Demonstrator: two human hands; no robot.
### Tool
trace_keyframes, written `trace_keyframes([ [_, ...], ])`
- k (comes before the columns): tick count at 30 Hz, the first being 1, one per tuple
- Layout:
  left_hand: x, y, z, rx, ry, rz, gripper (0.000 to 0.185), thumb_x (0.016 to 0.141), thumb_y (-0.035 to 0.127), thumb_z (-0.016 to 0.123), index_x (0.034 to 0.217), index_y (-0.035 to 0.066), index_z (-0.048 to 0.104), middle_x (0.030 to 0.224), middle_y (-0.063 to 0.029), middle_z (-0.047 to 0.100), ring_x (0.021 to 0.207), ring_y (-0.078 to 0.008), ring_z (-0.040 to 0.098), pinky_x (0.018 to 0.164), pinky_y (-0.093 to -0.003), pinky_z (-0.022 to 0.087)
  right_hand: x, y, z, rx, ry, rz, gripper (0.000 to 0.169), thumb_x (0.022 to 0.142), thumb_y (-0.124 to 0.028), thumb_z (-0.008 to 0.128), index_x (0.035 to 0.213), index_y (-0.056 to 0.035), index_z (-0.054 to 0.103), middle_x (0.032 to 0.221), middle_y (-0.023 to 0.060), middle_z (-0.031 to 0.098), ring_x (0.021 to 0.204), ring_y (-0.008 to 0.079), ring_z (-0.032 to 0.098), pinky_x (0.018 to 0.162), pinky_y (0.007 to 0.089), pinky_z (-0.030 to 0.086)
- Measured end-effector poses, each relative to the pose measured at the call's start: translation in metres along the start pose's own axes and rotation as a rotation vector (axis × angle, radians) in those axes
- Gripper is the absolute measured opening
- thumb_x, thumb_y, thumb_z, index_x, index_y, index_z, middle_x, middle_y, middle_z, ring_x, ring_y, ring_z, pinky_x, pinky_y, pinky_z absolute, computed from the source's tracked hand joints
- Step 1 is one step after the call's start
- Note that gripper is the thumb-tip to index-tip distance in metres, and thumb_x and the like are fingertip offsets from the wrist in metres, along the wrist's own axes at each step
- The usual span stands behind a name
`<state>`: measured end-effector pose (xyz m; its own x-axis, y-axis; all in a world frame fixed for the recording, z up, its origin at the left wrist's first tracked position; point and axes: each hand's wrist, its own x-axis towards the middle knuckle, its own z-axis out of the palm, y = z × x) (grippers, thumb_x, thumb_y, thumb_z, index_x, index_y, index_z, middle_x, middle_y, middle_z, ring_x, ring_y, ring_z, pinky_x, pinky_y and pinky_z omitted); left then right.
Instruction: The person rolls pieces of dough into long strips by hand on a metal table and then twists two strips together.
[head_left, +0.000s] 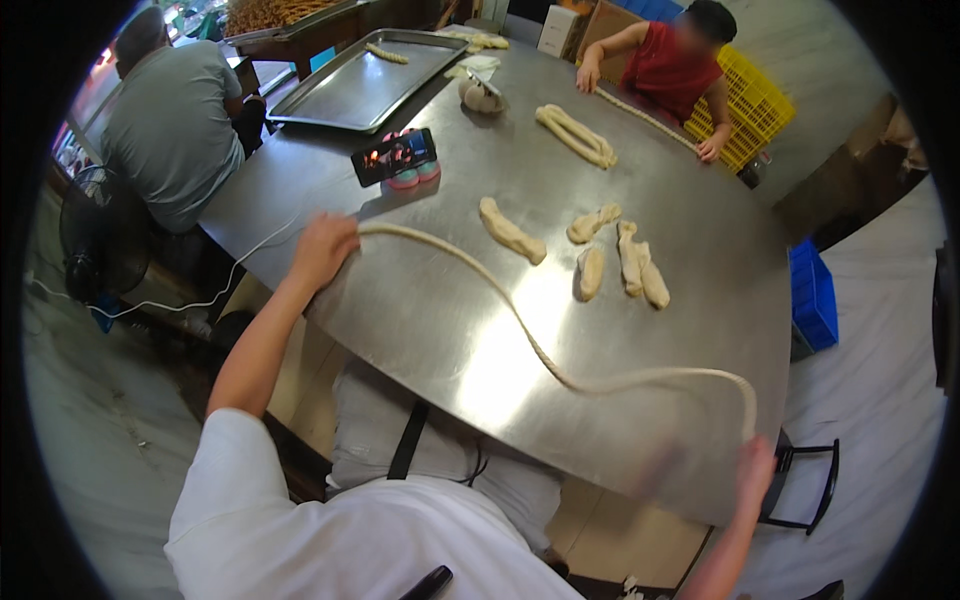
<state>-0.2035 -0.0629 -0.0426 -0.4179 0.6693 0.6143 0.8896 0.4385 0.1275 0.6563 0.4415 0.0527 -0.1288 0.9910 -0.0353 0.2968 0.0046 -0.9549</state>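
A long, thin dough rope (517, 319) curves across the stainless steel table (420, 300), and part of it looks twisted. At the table's left side, my left hand (326, 247) is closed around one end of the rope. My right hand (756, 469), blurred, holds the other end near the table's right front edge. Beyond the rope lies a thick dough strip (514, 231). To the right of that strip are several short dough pieces (591, 274), with two longer ones (641, 264) touching each other.
A phone (394, 156) leans on a pink-and-blue stand. Behind it are a metal tray (352, 82) holding one twisted dough stick (386, 53) and a folded dough loop (576, 136). Across the table, a person in red handles another dough rope (646, 118). Another person (176, 127) sits at left.
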Motion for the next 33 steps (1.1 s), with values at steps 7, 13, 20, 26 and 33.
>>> trace_keyframes([
  [7, 0.006, 0.057, -0.020, 0.101, -0.205, -0.285, 0.036, 0.102, 0.028, 0.072, 0.134, 0.012, 0.071, 0.136, -0.0141, 0.074, 0.109, -0.0362, 0.073, 0.097, -0.0543, 0.057, -0.032, -0.070, 0.077, -1.274, -0.224, -0.421, 0.026, 0.108, -0.014, 0.056, 0.125, 0.0017, 0.069, 0.094, 0.0313, 0.067, 0.083, 0.0390, 0.070, 0.072, 0.0515, 0.054],
  [13, -0.067, 0.082, -0.058, 0.081, -0.324, -0.063, 0.025, 0.101, 0.018, 0.070, 0.124, 0.011, 0.074, 0.114, -0.0201, 0.073, 0.111, -0.0421, 0.068, 0.096, -0.0532, 0.054, -0.066, 0.047, 0.035, -1.509, 0.116, -0.888, 0.030, 0.110, -0.016, 0.056, 0.127, 0.0026, 0.072, 0.101, 0.0309, 0.073, 0.086, 0.0368, 0.071, 0.078, 0.0500, 0.056],
  [20, -0.006, 0.024, -0.014, -0.152, 0.028, 0.217, 0.013, 0.097, 0.019, 0.076, 0.106, 0.009, 0.075, 0.097, -0.0132, 0.074, 0.095, -0.0400, 0.069, 0.083, -0.0516, 0.053, -0.060, -0.045, 0.077, -1.186, -0.193, -0.832, 0.020, 0.107, -0.016, 0.058, 0.109, 0.0015, 0.068, 0.094, 0.0213, 0.071, 0.086, 0.0305, 0.069, 0.079, 0.0484, 0.053],
  [26, -0.004, 0.062, 0.004, 0.013, -0.149, -0.220, 0.040, 0.103, 0.024, 0.071, 0.135, 0.001, 0.067, 0.147, -0.0209, 0.066, 0.137, -0.0423, 0.060, 0.116, -0.0553, 0.046, -0.042, -0.116, 0.124, -1.069, -0.048, -0.556, 0.026, 0.102, -0.024, 0.063, 0.096, 0.0003, 0.069, 0.090, 0.0283, 0.071, 0.085, 0.0452, 0.071, 0.078, 0.0545, 0.054],
  [33, -0.115, 0.122, -0.099, 0.173, -0.406, 0.191, 0.037, 0.098, 0.017, 0.070, 0.130, -0.001, 0.069, 0.125, -0.0178, 0.077, 0.111, -0.0380, 0.073, 0.099, -0.0475, 0.058, -0.177, -0.189, 0.099, -1.030, -0.753, -0.727, 0.018, 0.094, -0.022, 0.072, 0.083, -0.0096, 0.080, 0.082, 0.0171, 0.073, 0.072, 0.0378, 0.071, 0.069, 0.0503, 0.057],
])
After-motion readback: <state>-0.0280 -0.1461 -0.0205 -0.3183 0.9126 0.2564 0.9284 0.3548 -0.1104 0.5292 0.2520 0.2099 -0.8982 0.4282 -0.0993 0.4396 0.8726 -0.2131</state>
